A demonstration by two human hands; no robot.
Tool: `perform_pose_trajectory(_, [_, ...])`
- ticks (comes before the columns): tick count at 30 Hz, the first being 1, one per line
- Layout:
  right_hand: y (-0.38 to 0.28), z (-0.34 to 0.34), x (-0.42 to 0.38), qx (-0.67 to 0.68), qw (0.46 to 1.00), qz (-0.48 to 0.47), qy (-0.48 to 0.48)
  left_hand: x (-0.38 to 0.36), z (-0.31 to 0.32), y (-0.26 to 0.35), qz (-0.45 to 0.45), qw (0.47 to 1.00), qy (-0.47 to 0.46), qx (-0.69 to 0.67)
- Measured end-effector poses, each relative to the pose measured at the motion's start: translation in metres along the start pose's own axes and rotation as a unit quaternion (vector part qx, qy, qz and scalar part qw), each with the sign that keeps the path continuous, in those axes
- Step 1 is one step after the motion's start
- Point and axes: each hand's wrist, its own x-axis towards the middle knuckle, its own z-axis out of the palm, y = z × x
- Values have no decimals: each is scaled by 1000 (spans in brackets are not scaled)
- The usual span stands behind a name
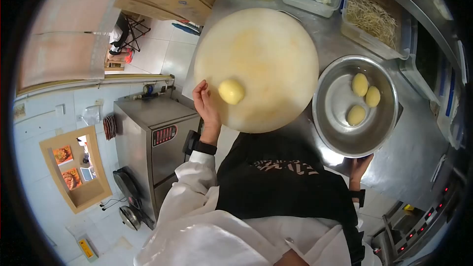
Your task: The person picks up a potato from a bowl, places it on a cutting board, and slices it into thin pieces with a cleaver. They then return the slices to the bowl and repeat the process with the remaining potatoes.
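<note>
Counting four potatoes: one on the round board, near the edge by the left hand, and three loose in the steel bowl, just right of the board. Left fingers about half open and a bit curled at the board's rim, beside that potato, with no visible hold on anything. Right hand mostly tucked under the bowl's near rim, so honestly can't tell about finger spread or grip there. Also spotting three readable tubs at the back of the bench: one of pale bits, cut off up top, one of white florets, one of thin sprouts. More off right, too dark to make out.
</note>
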Motion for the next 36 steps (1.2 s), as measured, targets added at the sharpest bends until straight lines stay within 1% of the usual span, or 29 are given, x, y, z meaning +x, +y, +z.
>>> perform_pose_trajectory(1, [-6, 5, 4, -2, 1000, -4, 0, 1, -7, 5, -16, 1000, -6, 10])
perform_pose_trajectory(3, [-17, 9, 14, -203, 970, -131, -11, 3, -16, 15, -34, 999, -20, 9])
perform_pose_trajectory(4, [-14, 16, 25, -63, 997, -39, 7, 3, -18, 22, 31, 995, -65, 68])
perform_pose_trajectory(5, [-14, 11, 18, -67, 997, -44, 16, 1, -19, 28, 95, 982, -108, 125])
perform_pose_trajectory(6, [-38, 9, 6, -151, 988, -6, 28, -1, -19, 33, 116, 974, -172, 94])
perform_pose_trajectory(7, [-55, 10, 1, -232, 971, 28, 43, -4, -16, 33, 160, 957, -205, 130])
perform_pose_trajectory(8, [-27, -10, 0, -120, 992, -6, 47, -7, -10, 33, 209, 936, -233, 162])
perform_pose_trajectory(9, [-21, -21, -9, -88, 992, -67, 59, -9, -4, 25, 198, 933, -259, 155])
perform_pose_trajectory(10, [-42, -30, -24, -101, 992, -63, 39, -9, 0, 25, 219, 921, -271, 173])
perform_pose_trajectory(11, [-43, -41, -38, -189, 976, -46, 101, -5, 4, 25, 239, 910, -280, 193])
perform_pose_trajectory(12, [-17, -66, -45, -190, 973, -30, 131, 4, 8, 26, 246, 911, -277, 180])
perform_pose_trajectory(13, [-38, -58, -57, -192, 971, -39, 140, 12, 9, 26, 251, 908, -280, 184])
perform_pose_trajectory(14, [-90, -31, -86, -160, 967, 21, 197, 18, 9, 26, 252, 905, -284, 191])
perform_pose_trajectory(15, [-123, -11, -107, -129, 956, 85, 251, 24, 9, 28, 249, 907, -286, 185])
perform_pose_trajectory(16, [-132, -4, -116, -135, 954, 85, 253, 32, 9, 32, 151, 935, -308, 85])
perform_pose_trajectory(17, [-137, 3, -127, -112, 953, 9, 280, 39, 8, 34, 50, 944, -327, -14])
perform_pose_trajectory(18, [-142, 11, -139, -87, 946, -67, 306, 44, 4, 33, 16, 947, -320, -35])
perform_pose_trajectory(19, [-154, 22, -143, -91, 943, -64, 313, 51, 0, 31, 13, 944, -327, -37])
perform_pose_trajectory(21, [-182, 46, -139, -111, 950, -162, 244, 62, -8, 25, -168, 845, -487, -145])
perform_pose_trajectory(22, [-201, 65, -140, -115, 956, -126, 240, 63, -10, 26, -176, 839, -494, -145])
perform_pose_trajectory(23, [-213, 86, -141, -25, 972, -85, 217, 64, -13, 27, -129, 838, -525, -68])
perform_pose_trajectory(24, [-225, 105, -144, -58, 982, -69, 167, 62, -19, 25, -83, 828, -554, 11])
perform_pose_trajectory(25, [-237, 128, -147, -36, 991, -52, 121, 61, -23, 21, -97, 822, -561, 12])
perform_pose_trajectory(27, [-246, 167, -153, -8, 999, -5, 41, 61, -25, 12, 168, 870, -460, 58])
perform_pose_trajectory(28, [-254, 187, -155, 12, 999, 26, 16, 61, -24, 6, 184, 895, -403, 58])
perform_pose_trajectory(32, [-256, 229, -150, -77, 985, 99, -116, 66, -27, 2, 156, 913, -376, -16])
perform_pose_trajectory(34, [-267, 241, -141, -81, 975, 123, -165, 66, -32, 9, 231, 899, -371, 10])
perform_pose_trajectory(35, [-265, 241, -134, -115, 968, 110, -195, 64, -32, 8, 228, 901, -368, 11])
perform_pose_trajectory(36, [-269, 243, -127, -156, 958, 92, -224, 61, -32, 7, 302, 879, -370, 6])
